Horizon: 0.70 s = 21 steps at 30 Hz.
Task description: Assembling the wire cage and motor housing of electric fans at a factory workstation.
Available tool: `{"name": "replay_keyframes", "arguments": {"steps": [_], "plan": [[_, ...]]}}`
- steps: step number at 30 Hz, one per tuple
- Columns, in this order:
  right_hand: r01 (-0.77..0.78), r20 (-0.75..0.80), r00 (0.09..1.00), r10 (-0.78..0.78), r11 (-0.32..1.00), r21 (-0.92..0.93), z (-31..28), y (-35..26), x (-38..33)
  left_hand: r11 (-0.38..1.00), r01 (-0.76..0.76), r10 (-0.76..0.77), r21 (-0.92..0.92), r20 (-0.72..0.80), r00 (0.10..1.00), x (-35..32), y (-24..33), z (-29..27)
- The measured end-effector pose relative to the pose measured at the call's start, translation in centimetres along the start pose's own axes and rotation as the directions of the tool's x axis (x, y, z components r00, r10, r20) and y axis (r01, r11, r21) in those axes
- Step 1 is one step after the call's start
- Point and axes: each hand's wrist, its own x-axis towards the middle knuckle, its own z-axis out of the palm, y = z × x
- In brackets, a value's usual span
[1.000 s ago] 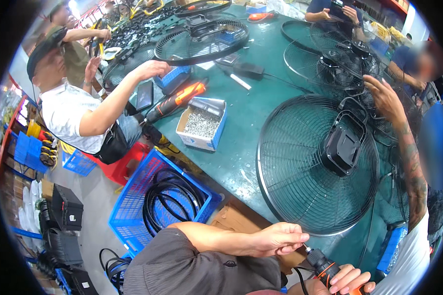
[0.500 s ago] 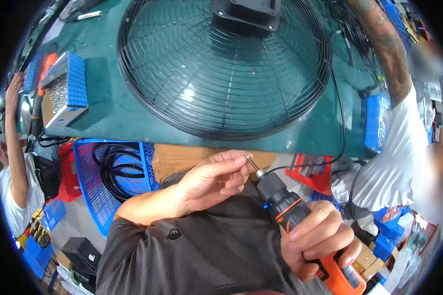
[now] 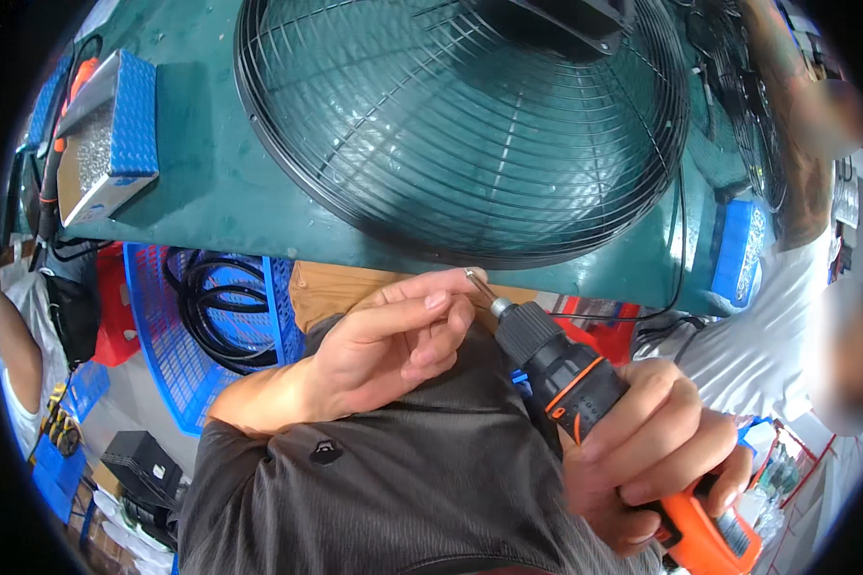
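Note:
My right hand (image 3: 657, 450) grips a black and orange cordless screwdriver (image 3: 585, 388) that points up and to the left. My left hand (image 3: 393, 335) is at the tool's tip, with its fingertips pinching a small screw (image 3: 472, 277) on the bit. Both hands are held over my lap, just below the green table's front edge (image 3: 355, 244). A large black wire fan guard (image 3: 470, 125) lies on the table right above the hands, with a black motor block (image 3: 566, 19) at its top.
A blue-sided box of small screws (image 3: 101, 144) stands on the table at the left. A blue crate with coiled black cable (image 3: 211, 307) is under the table. Another blue parts box (image 3: 738, 254) and a person in a white shirt (image 3: 786, 335) are at the right.
The view has swung down from the whole table to my lap and closed in. My left hand's fingers stay at the screwdriver's tip, now closer to the table's edge.

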Motion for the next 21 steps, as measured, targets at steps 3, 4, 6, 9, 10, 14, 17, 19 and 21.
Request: {"name": "replay_keyframes", "arguments": {"steps": [3, 4, 6, 9, 10, 14, 17, 19, 21], "plan": [[-0.086, 0.081, 0.993, 0.085, 0.996, 0.015, 0.1, 0.8, 1.4, 0.999, -0.016, 0.018, -0.044, 0.052, 0.999, -0.8, 0.3, -0.6], [-0.134, 0.107, 0.985, 0.132, 0.991, 0.013, 0.3, 1.1, 1.8, 0.998, -0.028, 0.032, -0.053, 0.059, 0.998, -1.0, 0.5, -0.9], [-0.199, 0.128, 0.973, 0.193, 0.979, 0.036, 0.6, 1.6, 2.3, 0.999, 0.021, -0.017, -0.042, 0.097, 0.995, -1.2, 0.7, -1.4], [-0.280, 0.137, 0.950, 0.282, 0.960, -0.032, 1.3, 1.9, 2.7, 0.997, 0.036, -0.031, -0.069, 0.069, 0.997, -1.4, 0.9, -2.0], [-0.306, 0.140, 0.939, 0.313, 0.950, -0.066, 1.5, 1.9, 2.8, 0.996, 0.042, -0.039, -0.075, 0.048, 0.998, -1.5, 0.9, -2.1], [-0.304, 0.190, 0.930, 0.315, 0.949, -0.084, 2.2, 2.4, 3.1, 0.977, 0.067, -0.032, -0.201, 0.174, 0.984, -1.5, 1.1, -2.7], [-0.253, 0.231, 0.941, 0.246, 0.968, -0.003, 2.9, 2.9, 3.2, 0.997, 0.078, -0.076, -0.008, 0.128, 0.989, -1.6, 1.5, -2.4], [-0.215, 0.225, 0.950, 0.215, 0.976, -0.025, 3.6, 3.0, 3.2, 0.998, 0.056, -0.056, 0.002, 0.050, 0.997, -1.9, 1.4, -1.8], [-0.322, 0.177, 0.926, 0.334, 0.942, -0.093, 4.7, 1.8, 3.0, 0.999, 0.044, -0.041, -0.025, 0.107, 0.993, -2.1, 1.8, -1.5]]}}
